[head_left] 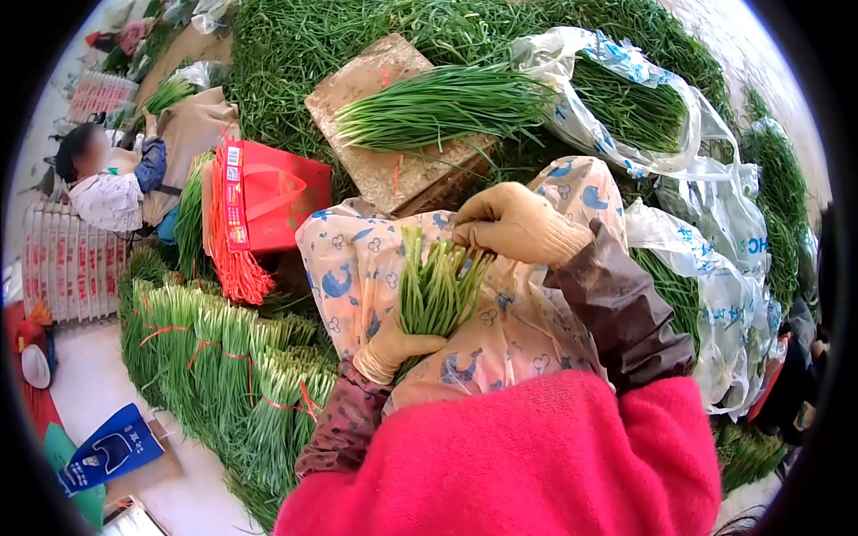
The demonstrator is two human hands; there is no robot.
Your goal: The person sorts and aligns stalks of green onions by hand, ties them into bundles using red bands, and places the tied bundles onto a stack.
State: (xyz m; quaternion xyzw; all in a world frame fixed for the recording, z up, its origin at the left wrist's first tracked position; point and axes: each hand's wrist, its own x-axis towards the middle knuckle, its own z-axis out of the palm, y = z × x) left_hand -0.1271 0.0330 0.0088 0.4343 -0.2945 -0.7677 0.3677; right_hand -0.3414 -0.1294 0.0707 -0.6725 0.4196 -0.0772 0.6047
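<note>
Frame centre: left hand's [399,347] fingers wrap green bunch [436,295] low, likely keeping pale ends exposed; right hand's [517,223] fingers narrow there, pinch unclear.

I wear a bright pink sweater [518,456] with a soft, fuzzy knit, its wide sleeves coming down to my elbows. From there my forearms are wrapped in slick protective sleeves: the right sleeve cover [626,308] is dark brown, glossy and deeply creased, while the left sleeve cover [344,424] is a duller maroon-brown, mottled with dark spots. My right hand [514,221] and my left hand [402,348] are both in tan gloves, gathered at the wrists. Over my lap and knees spreads a pale peach apron [527,313], wrinkled and slightly shiny, printed with blue whales and small outlined shapes.
</note>
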